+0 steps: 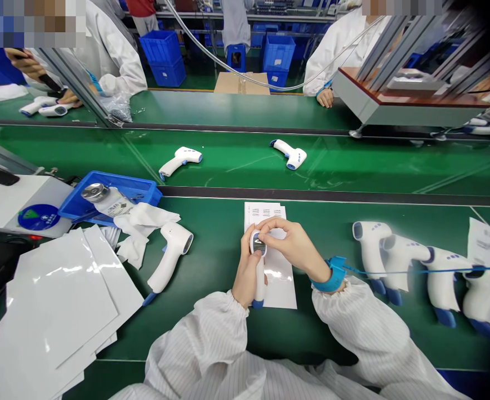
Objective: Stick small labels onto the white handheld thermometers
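Observation:
My left hand (247,272) is wrapped around the handle of a white and blue infrared thermometer (260,283), held upright with its small dark screen facing me. My right hand (289,241), a blue strap at its wrist, has thumb and fingertips pinched together at the screen's upper edge. Whatever lies between those fingertips is too small to make out. Beneath both hands are label sheets (281,278) with small print at the top. Another thermometer (170,255) lies to the left, and several more thermometers (443,278) form a row on the right.
Glossy sheets (65,289) are piled at the left. Behind them, a blue tray (145,191) holds a metal-topped bottle (107,200), beside crumpled wipes (145,222). Two thermometers lie on the green conveyor belt (236,161). A blue cord (415,271) runs rightward from my wrist strap. Co-workers sit opposite.

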The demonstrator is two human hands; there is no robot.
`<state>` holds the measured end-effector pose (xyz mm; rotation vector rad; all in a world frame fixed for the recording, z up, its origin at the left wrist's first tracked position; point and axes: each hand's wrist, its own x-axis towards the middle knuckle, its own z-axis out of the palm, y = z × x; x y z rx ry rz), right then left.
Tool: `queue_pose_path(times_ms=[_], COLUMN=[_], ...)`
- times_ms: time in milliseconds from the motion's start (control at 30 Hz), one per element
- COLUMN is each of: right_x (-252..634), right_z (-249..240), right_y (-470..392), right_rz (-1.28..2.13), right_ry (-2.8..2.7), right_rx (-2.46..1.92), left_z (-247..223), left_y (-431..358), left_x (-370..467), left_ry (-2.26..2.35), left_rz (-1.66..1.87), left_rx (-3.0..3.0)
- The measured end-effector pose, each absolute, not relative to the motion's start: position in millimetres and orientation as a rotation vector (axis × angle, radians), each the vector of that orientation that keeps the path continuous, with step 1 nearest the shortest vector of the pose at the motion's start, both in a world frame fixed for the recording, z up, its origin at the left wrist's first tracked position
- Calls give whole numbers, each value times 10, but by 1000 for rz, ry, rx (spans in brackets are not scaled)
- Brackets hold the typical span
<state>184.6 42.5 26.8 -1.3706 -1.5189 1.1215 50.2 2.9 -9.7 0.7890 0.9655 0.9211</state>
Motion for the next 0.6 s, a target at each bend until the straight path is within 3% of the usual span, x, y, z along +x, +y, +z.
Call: queue_pose_path(times_ms=[600], right_x=[1824], right_z=[264], right_y=[420], right_rz=[1103], right_ry=[-1506], right_rx=[-1375], left_z=[-135], left_y=[27], left_x=[521], left_ry=[985], left_rz=[962], left_rx=[822])
